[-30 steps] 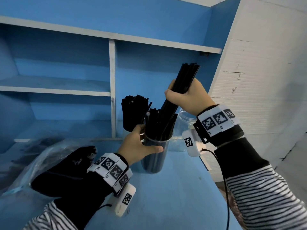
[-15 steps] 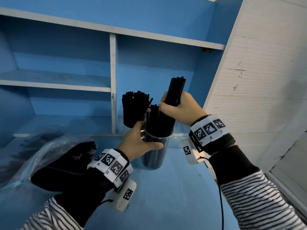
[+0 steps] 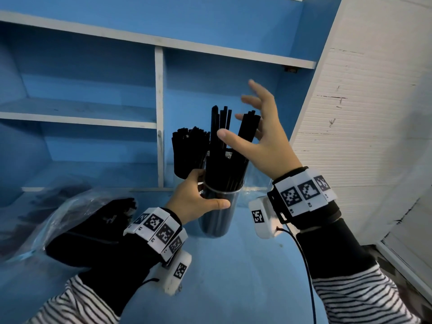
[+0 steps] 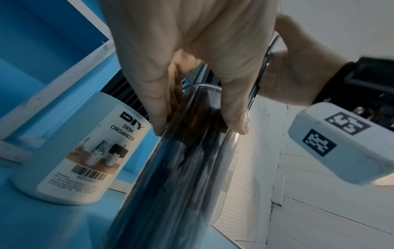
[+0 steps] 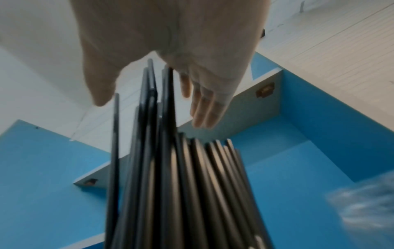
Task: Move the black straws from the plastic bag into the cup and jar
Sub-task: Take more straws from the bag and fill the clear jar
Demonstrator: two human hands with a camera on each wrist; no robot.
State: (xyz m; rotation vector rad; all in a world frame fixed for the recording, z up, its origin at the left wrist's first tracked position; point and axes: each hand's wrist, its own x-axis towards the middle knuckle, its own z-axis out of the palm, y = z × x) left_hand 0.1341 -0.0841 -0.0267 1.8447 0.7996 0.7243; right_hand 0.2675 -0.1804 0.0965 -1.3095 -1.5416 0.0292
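On the blue desk, places taken from the cup (image 3: 216,213):
Left hand (image 3: 195,198): fingers wrapped round cup.
Right hand (image 3: 261,139): above it, fingers spread wide, holding nothing.
Done: straws (image 3: 224,155) standing in cup; organizer (image 4: 83,146) behind-left also full.
Left: bag (image 3: 58,220), far left, apparently holds more.

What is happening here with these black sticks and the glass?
A person is moving black straws into a clear cup on a blue desk. The left hand holds the cup steady near its rim. The right hand is open beside the straw tops, gripping nothing. A white organizer behind the cup also holds straws. More straws lie in the plastic bag on the left.
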